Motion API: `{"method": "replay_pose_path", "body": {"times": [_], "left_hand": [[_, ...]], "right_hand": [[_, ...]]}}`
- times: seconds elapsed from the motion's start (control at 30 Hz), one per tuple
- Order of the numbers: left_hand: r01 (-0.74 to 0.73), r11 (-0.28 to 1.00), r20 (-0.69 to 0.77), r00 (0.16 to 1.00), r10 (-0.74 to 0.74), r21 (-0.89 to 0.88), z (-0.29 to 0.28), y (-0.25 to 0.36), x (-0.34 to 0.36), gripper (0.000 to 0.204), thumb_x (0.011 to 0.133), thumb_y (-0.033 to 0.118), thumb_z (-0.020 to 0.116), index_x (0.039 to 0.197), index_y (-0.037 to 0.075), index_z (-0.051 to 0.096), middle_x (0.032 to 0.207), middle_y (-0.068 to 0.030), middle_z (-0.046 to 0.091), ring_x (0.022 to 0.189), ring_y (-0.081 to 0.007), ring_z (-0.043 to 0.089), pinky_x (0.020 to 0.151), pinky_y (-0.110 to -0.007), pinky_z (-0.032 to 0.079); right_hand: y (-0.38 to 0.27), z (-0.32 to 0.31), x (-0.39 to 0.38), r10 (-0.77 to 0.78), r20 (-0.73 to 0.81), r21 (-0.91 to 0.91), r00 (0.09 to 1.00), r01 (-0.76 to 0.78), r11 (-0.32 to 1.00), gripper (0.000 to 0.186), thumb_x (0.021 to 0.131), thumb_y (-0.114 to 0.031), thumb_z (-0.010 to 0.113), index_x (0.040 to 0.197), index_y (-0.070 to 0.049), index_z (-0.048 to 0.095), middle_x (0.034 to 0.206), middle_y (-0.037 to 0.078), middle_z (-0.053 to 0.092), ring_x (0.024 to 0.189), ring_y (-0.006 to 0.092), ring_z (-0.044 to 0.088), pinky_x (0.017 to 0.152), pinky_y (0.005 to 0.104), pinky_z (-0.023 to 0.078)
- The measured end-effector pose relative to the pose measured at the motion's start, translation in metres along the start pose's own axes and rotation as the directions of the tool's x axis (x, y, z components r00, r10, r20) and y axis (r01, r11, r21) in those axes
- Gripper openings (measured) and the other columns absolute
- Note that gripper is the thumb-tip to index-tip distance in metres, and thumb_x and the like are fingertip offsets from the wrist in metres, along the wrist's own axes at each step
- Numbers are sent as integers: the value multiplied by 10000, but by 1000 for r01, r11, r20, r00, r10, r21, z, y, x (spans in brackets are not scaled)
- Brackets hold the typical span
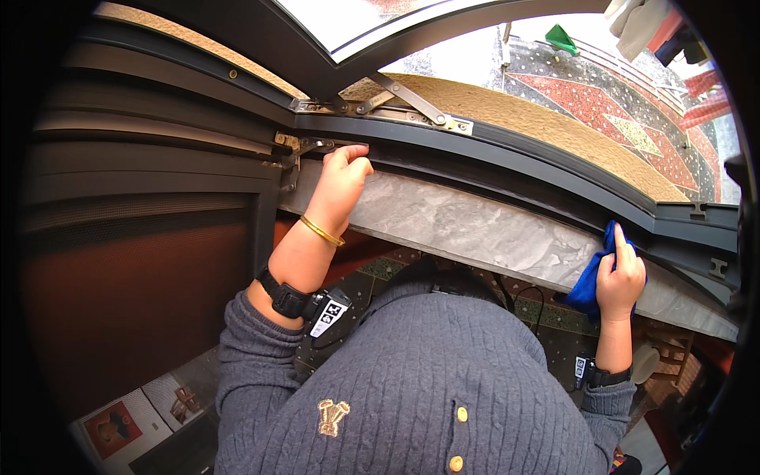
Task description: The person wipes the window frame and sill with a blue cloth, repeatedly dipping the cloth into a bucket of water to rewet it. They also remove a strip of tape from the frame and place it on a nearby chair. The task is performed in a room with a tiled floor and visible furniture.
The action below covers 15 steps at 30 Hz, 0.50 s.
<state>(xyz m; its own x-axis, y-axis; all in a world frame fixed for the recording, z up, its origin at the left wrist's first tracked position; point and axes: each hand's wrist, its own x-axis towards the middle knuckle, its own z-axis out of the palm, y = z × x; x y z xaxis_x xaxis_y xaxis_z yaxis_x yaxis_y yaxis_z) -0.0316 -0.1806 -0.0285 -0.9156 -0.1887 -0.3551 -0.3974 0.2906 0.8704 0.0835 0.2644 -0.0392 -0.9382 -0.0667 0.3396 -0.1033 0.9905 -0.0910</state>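
A dark grey window frame (491, 170) runs along the far side of a grey marbled sill (443, 210). At its left end, my left hand (344, 178) rests by the frame's inner edge, near a metal hinge (286, 141). Its fingers are loosely bent and a little apart, with nothing visible in them. To the right, my right hand (621, 277) presses a blue cloth (586, 289) against the sill and the lower frame. The index finger points forward along the cloth, the other fingers are curled on it, and part of the cloth hangs over the sill's near edge.
An open window sash (317, 67) stands outward on a metal stay arm (412, 99). At left is a dark mesh screen panel (142, 269). Outside lie a tan ledge (507, 119), a patterned floor and a green dustpan-like object (561, 38). A wooden chair (673, 356) stands at lower right.
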Motion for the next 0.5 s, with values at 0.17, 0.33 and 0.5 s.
{"method": "replay_pose_path", "body": {"times": [0.17, 0.33, 0.5], "left_hand": [[28, 997, 20, 999, -27, -71, 3, 10, -6, 377, 848, 70, 526, 1205, -39, 574, 921, -3, 555, 866, -95, 485, 832, -227, 401], [115, 991, 17, 993, -114, -63, 6, 25, -7, 380, 834, 61, 549, 1198, -43, 579, 913, -8, 561, 865, -95, 489, 824, -223, 400], [138, 990, 45, 990, -136, -40, 1, 33, -7, 405, 820, 68, 562, 1208, -43, 597, 1028, -49, 600, 970, -123, 514, 888, -224, 384]], "right_hand": [[1, 0, -1, -3, 3, 3, 1000, 3, 1000, 561, 729, -28, 557, 1285, -57, 622, 732, 105, 533, 598, 302, 479, 583, 396, 399], [1, 0, -1, -8, 1, 3, 1000, 8, 1000, 558, 729, -29, 559, 1282, -51, 621, 737, 106, 537, 601, 303, 480, 584, 395, 399], [2, 0, -2, -4, 7, 19, 1000, 4, 1000, 552, 728, -26, 558, 1275, -46, 624, 739, 104, 539, 603, 304, 479, 588, 396, 398]]}}
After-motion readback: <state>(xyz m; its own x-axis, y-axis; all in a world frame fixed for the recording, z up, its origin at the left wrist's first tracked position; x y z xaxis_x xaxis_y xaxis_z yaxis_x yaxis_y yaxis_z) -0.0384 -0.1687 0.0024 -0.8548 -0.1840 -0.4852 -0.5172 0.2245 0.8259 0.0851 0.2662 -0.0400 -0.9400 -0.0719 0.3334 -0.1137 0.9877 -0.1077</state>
